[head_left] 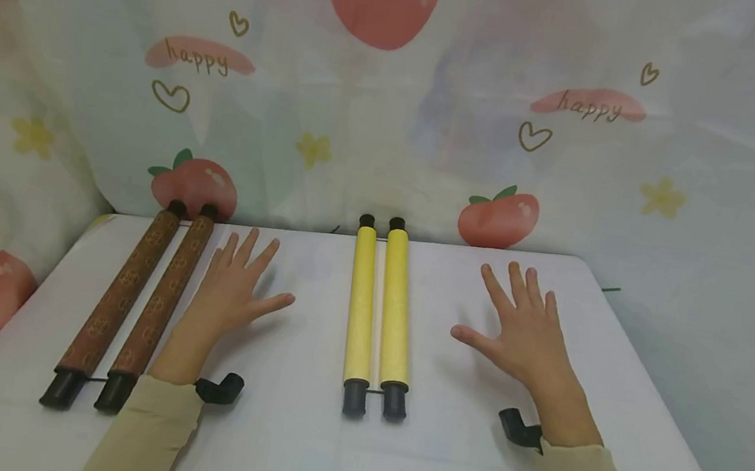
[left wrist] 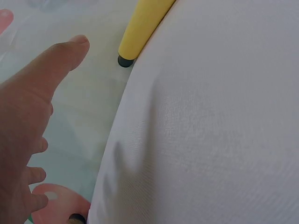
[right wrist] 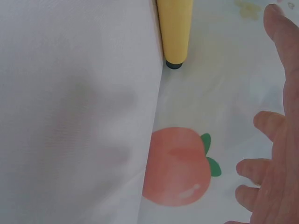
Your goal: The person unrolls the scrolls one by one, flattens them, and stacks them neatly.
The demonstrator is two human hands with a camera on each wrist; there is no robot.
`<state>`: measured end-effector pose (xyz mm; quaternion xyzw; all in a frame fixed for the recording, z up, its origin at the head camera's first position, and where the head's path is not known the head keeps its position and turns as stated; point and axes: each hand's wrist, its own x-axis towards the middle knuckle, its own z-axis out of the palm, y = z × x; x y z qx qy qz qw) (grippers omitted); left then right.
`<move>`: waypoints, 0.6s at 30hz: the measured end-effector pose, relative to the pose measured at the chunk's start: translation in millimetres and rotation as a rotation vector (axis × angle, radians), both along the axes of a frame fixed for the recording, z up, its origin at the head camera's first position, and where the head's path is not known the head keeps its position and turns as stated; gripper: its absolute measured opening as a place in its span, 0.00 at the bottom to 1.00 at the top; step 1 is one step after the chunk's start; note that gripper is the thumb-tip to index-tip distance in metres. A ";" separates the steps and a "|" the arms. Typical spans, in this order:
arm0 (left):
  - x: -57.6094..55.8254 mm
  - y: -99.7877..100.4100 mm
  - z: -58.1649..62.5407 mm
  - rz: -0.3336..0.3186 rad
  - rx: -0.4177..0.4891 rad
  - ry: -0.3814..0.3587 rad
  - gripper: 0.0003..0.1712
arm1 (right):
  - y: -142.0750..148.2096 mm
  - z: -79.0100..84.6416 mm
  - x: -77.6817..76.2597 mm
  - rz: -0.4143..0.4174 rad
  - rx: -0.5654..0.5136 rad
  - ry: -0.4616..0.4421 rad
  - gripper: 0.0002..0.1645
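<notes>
Across the middle of a white-covered table [head_left: 292, 447] lies a pair of yellow rolls [head_left: 399, 310], side by side with a narrow gap, their black end caps [head_left: 395, 401] facing the person and the backdrop [head_left: 419, 137]. Left of them, slanting toward the near left side, lies a pair of brown patterned rolls [head_left: 119, 297], likewise capped in black. The left hand [head_left: 234, 288] is between the two pairs, just beside the nearer brown roll, its grip spread wide with the thumb pointing toward the yellow rolls. The right hand [head_left: 525, 334] is to the right of the yellow rolls, well apart from them, its grip spread too, thumb turned inward. Both hands hold nothing; shadows fall on the cloth beside them, so they seem raised above it, though the wrist views show too little to be certain. Beige sleeves [head_left: 144, 428] cover the forearms, and a small black fitting [head_left: 221, 388] juts from each wrist. The backdrop carries red fruit, hearts, yellow flowers and the word "happy".
</notes>
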<state>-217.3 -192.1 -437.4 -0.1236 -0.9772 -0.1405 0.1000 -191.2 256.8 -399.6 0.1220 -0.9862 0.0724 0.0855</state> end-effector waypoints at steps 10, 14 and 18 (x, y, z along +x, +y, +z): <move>4.8 17.3 5.0 -0.080 0.014 -0.007 0.54 | -7.7 -0.8 -0.9 0.085 -0.052 -0.002 0.62; 12.8 37.7 5.8 -0.201 0.014 0.009 0.51 | -17.6 -1.0 4.4 0.163 -0.083 -0.028 0.59; 22.4 54.9 8.5 -0.343 0.006 0.036 0.48 | -33.3 4.0 8.4 0.277 -0.120 -0.033 0.53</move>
